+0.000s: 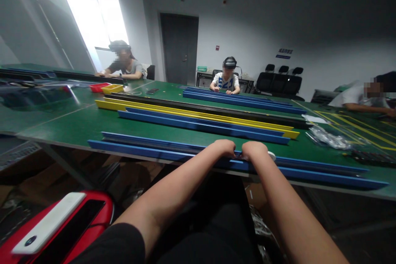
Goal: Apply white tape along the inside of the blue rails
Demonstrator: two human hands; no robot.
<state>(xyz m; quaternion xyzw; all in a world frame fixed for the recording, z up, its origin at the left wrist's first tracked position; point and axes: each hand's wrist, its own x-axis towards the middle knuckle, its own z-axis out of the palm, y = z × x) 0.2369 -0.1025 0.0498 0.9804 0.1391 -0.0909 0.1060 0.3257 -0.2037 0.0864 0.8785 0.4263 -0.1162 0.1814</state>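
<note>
Green table [71, 126] bears the nearest blue rail [232, 165] at five o'clock, along its edge, probably for easy reach; left hand [225, 147] and right hand [255, 149] bend over it, but their grip I cannot tell.

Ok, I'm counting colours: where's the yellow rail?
In the head view, the yellow rail lies at centre, between a black rail and a blue rail, beyond the left hand.

Beyond the fingers [230, 151], a dark door [178, 45] is set in a grey wall [253, 29]; farther left, a window [107, 18] is brightly lit.
</note>
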